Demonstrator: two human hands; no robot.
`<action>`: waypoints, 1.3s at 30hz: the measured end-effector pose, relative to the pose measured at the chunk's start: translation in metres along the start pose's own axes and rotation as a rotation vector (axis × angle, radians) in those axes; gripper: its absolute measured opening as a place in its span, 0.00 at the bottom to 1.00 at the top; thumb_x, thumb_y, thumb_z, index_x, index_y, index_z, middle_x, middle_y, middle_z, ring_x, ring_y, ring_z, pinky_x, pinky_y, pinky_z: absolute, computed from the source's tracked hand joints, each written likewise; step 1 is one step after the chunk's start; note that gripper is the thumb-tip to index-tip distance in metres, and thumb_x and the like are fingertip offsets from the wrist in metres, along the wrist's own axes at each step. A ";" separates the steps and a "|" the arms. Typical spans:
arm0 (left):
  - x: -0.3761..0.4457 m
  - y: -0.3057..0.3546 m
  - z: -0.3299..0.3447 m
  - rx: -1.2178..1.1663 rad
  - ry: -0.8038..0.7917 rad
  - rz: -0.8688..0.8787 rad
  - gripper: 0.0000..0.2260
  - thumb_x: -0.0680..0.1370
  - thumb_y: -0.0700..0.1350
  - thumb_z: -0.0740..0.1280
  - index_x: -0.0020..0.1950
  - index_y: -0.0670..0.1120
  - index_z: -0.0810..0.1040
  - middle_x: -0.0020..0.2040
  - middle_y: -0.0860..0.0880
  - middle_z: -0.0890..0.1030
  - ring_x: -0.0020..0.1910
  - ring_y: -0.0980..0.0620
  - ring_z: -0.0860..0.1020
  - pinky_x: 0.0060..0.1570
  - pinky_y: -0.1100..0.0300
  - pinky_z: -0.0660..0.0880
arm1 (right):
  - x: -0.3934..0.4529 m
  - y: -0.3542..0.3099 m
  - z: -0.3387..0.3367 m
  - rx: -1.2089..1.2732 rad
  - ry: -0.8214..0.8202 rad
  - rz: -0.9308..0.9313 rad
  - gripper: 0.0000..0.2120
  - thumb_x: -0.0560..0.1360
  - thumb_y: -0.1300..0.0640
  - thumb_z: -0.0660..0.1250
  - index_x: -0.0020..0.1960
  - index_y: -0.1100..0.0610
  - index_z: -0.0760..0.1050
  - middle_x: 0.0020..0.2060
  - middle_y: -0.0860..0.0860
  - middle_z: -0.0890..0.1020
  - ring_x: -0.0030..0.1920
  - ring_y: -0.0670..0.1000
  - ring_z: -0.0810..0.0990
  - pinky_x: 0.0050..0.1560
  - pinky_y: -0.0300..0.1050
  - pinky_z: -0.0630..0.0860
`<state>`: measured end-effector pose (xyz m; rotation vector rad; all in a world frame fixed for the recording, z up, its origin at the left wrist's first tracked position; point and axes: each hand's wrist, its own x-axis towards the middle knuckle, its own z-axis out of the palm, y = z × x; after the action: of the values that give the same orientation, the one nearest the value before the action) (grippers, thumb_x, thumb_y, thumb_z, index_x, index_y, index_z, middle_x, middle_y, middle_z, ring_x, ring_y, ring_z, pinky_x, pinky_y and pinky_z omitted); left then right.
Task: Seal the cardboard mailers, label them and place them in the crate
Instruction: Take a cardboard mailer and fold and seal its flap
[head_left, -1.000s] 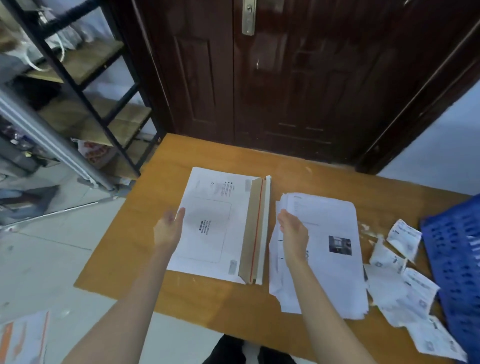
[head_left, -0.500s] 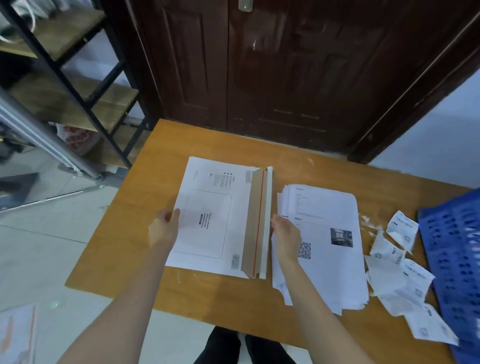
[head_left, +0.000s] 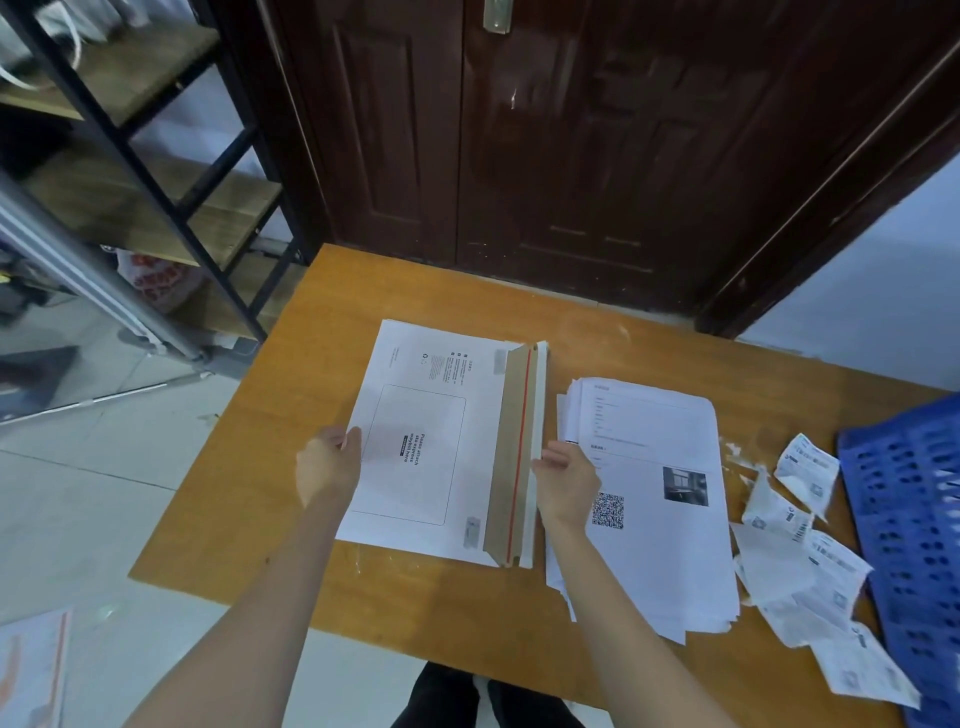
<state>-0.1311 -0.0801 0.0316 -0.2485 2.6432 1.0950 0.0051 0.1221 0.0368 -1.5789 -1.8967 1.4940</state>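
A white cardboard mailer (head_left: 431, 447) lies flat in the middle of the wooden table (head_left: 447, 597). Its brown flap (head_left: 511, 452), with a red tear strip, stands half raised along the mailer's right side. My left hand (head_left: 327, 467) holds the mailer's left edge, thumb on top. My right hand (head_left: 566, 483) has its fingers curled against the outer edge of the flap. Loose white shipping labels (head_left: 800, 551) lie scattered to the right. The blue plastic crate (head_left: 914, 519) stands at the table's right end.
A stack of printed sheets (head_left: 660, 519) with a QR code lies between the mailer and the labels. A dark wooden door (head_left: 545, 156) rises behind the table. A metal shelf rack (head_left: 171, 171) stands at the left, beside the tiled floor.
My right hand has moved left off the stack of sheets to the flap's edge. My left hand has stayed at the mailer's left edge.
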 end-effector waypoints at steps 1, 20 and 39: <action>0.001 0.000 0.001 0.017 0.018 0.000 0.13 0.80 0.46 0.63 0.57 0.37 0.78 0.51 0.42 0.82 0.47 0.41 0.78 0.42 0.55 0.73 | -0.001 -0.001 0.002 -0.021 0.005 -0.010 0.14 0.71 0.67 0.68 0.56 0.60 0.78 0.47 0.53 0.83 0.47 0.49 0.80 0.42 0.32 0.69; 0.009 0.036 -0.005 -0.200 0.013 -0.066 0.10 0.72 0.46 0.67 0.45 0.40 0.78 0.38 0.45 0.77 0.36 0.45 0.74 0.36 0.54 0.72 | 0.009 -0.021 -0.013 0.043 -0.066 0.173 0.04 0.76 0.65 0.58 0.48 0.58 0.70 0.35 0.50 0.72 0.32 0.48 0.68 0.31 0.41 0.63; 0.021 0.051 0.035 0.020 -0.533 0.153 0.17 0.71 0.54 0.73 0.34 0.43 0.75 0.26 0.53 0.76 0.31 0.51 0.72 0.33 0.59 0.65 | 0.080 0.004 -0.087 0.038 -0.309 -0.025 0.09 0.71 0.58 0.72 0.50 0.57 0.79 0.46 0.50 0.83 0.44 0.47 0.82 0.41 0.38 0.77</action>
<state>-0.1579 -0.0205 0.0348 0.2268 2.2160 1.0070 0.0402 0.2351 0.0401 -1.3656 -2.0219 1.8404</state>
